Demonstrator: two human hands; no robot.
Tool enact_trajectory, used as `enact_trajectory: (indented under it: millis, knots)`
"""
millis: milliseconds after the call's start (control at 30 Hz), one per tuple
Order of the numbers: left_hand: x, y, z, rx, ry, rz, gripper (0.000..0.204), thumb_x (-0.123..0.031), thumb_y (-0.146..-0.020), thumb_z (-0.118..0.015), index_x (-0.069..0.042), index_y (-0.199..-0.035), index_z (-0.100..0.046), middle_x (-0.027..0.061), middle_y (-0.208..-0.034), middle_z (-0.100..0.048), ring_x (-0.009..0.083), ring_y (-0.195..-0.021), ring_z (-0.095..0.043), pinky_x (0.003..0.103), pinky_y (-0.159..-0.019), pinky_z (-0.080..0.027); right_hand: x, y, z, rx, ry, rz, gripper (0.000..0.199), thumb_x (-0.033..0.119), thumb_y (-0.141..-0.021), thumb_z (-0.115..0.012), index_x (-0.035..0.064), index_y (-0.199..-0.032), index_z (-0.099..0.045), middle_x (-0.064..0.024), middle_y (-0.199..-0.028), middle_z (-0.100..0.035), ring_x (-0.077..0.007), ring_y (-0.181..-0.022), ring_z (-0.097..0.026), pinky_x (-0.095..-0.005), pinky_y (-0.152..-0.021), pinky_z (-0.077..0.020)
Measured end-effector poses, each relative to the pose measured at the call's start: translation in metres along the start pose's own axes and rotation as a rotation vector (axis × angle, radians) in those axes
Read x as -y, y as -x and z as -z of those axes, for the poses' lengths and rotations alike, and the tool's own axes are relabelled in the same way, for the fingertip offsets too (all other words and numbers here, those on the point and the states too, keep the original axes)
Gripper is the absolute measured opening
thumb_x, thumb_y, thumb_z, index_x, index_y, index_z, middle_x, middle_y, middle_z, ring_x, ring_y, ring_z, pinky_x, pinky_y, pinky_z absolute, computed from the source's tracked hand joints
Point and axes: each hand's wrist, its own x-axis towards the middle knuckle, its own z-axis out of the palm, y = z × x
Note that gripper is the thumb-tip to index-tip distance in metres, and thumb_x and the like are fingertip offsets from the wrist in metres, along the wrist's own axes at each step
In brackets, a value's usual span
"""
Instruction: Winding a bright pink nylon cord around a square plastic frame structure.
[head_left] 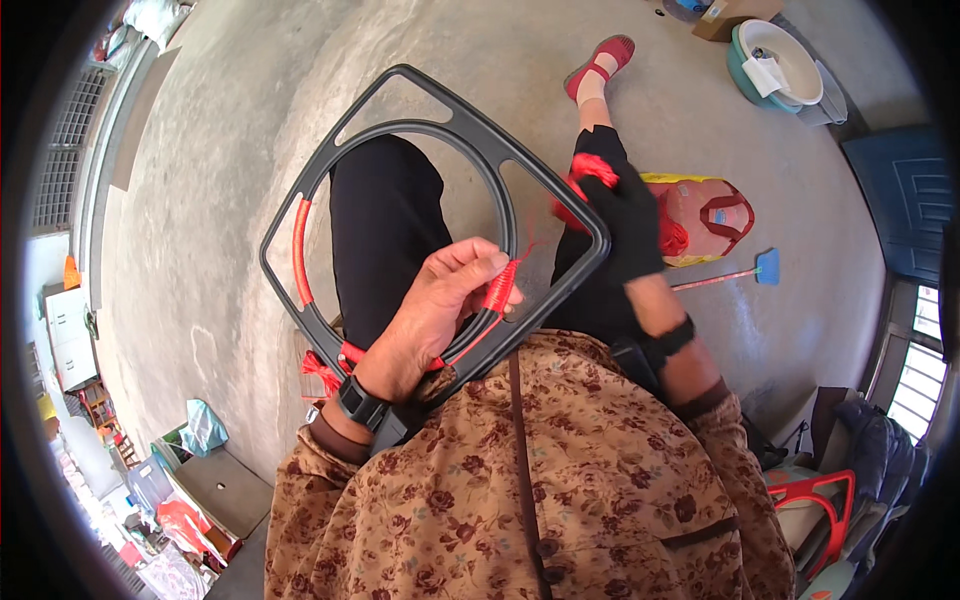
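Note:
A black square frame with a round inner ring (pixel 440 128) lies tilted across my lap. Red cord is wound tightly round the ring in a short coil (pixel 502 285), and more red covers part of the left outer bar. My bare left hand (pixel 450 285) pinches the ring at the coil, thumb on top. Beyond the frame's right corner, my right hand (pixel 628 225), in a black glove, is closed round a loose bundle of red cord (pixel 595 170). Thin red strands show between coil and bundle. Another red tuft (pixel 320 373) hangs by the frame's lower left side.
Right of my leg lies a red and yellow bag (pixel 715 205) with red cord at its edge, beside a blue fly swatter (pixel 767 267). Basins (pixel 785 60) and a cardboard box (pixel 737 15) stand far right. A red-framed seat (pixel 835 510) is at lower right, assorted household goods at left.

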Motion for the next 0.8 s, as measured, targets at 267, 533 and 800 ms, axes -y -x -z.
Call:
enact_trajectory:
  millis: [267,533,800]
  knots:
    - [0.009,-0.001,0.002,-0.017,0.009,0.050,0.023,-0.023,-0.092,-0.065,-0.001,-0.102,-0.064,0.0060,-0.076,-0.067,0.0128,-0.069,-0.064,0.025,-0.066,-0.051,0.014,0.022,-0.077,0.471,-0.253,-0.104,0.029,0.013,-0.089,-0.065,0.0014,-0.115,-0.062,-0.0034,-0.098,-0.066,-0.0114,-0.084,-0.060,-0.0265,-0.076,-0.0497]
    - [0.013,-0.003,0.007,0.112,-0.014,-0.059,0.018,-0.016,-0.097,-0.059,-0.001,-0.093,-0.066,0.0051,-0.083,-0.070,0.0078,-0.072,-0.065,0.022,-0.067,-0.053,0.049,0.026,-0.071,0.558,-0.366,-0.242,0.029,0.013,-0.090,-0.064,0.0011,-0.116,-0.061,-0.0023,-0.098,-0.065,-0.0103,-0.085,-0.059,-0.0255,-0.077,-0.0498]
    - [-0.008,0.010,0.003,-0.036,-0.155,-0.148,0.024,-0.025,-0.097,-0.060,-0.003,-0.091,-0.065,0.0032,-0.075,-0.067,0.0059,-0.064,-0.059,0.020,-0.063,-0.047,0.059,0.044,-0.038,0.443,-0.051,-0.255,0.030,0.014,-0.091,-0.063,0.0008,-0.118,-0.059,-0.0016,-0.099,-0.065,-0.0094,-0.086,-0.059,-0.0249,-0.077,-0.0500]
